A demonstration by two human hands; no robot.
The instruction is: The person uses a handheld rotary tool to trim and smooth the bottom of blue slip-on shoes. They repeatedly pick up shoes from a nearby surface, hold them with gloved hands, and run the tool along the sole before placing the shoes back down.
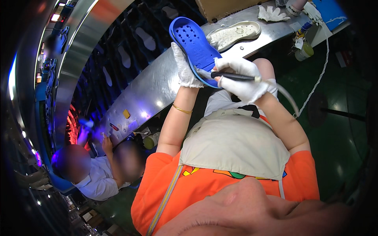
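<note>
At the bottom of the frame is the person's orange shirt [204, 188], with a pale grey apron [236, 145] lying over the chest. From there both bare forearms rise toward the upper middle of the frame; the left one wears a thin gold bangle [182, 109] at the wrist.

The left hand [184, 67], in a white glove, is closed around the edge of a blue shoe sole [195, 45] and holds it up, tilted, in the upper middle of the frame. The sole shows a group of small round holes at its far end. The right hand [242, 78], also in a white glove, is closed tight around a dark pen-like tool [232, 76], whose tip touches the near end of the blue sole. A grey hose [285, 96] goes from the tool down to the right.

Beyond the hands a curved metal bench [157, 84] crosses the frame. On it, at the top, lies a white sole [236, 33], and further right a pair of white gloves [271, 14]. At the lower left of the frame another person in a white shirt [96, 181] sits at the same bench.
</note>
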